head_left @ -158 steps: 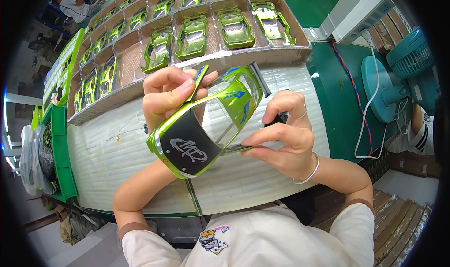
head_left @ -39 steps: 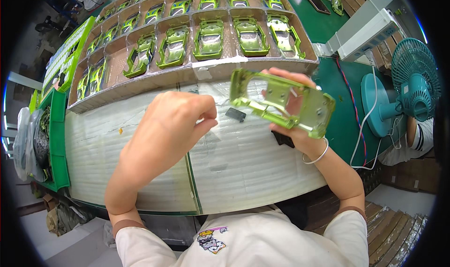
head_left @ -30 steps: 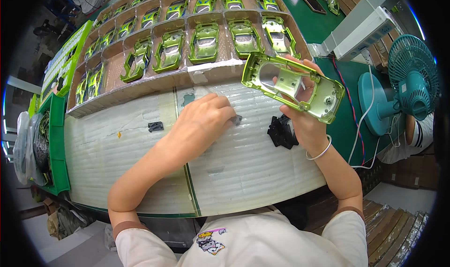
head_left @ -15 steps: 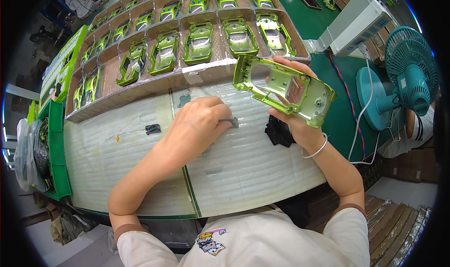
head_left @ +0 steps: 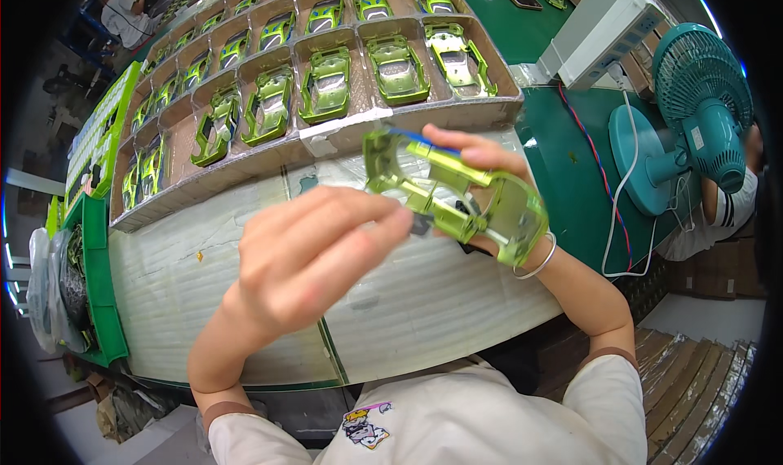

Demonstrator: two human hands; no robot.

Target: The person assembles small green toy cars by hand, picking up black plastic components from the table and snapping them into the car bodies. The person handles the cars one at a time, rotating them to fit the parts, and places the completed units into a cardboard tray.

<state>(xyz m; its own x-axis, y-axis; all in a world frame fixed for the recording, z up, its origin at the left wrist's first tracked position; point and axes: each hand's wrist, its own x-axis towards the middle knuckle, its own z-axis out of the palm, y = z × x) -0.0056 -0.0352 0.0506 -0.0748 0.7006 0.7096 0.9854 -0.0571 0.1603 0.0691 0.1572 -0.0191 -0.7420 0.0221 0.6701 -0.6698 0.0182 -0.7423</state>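
Note:
In my right hand (head_left: 489, 157) is a green toy car body shell (head_left: 447, 174), turned so its hollow inside faces me. The fingers wrap its far side, above the padded worktop. My left hand (head_left: 314, 249) is closed, thumb and fingertips pinching a small dark grey piece (head_left: 421, 223) at the near edge of the shell. Whether the piece touches the shell I cannot tell. Under my right hand lies a black part (head_left: 475, 248), mostly hidden by the shell and wrist.
Beyond my hands stands a divided cardboard tray (head_left: 269, 147) with several green car shells. A green crate (head_left: 102, 277) is at the left. To the right are a teal fan (head_left: 705, 114), a power strip (head_left: 624, 45) and loose cables (head_left: 621, 196). A person (head_left: 728, 200) sits beyond the fan.
My left hand has lifted off the worktop with the small grey piece and come to the shell. My right hand has brought the shell left and tilted it. The view has shifted slightly.

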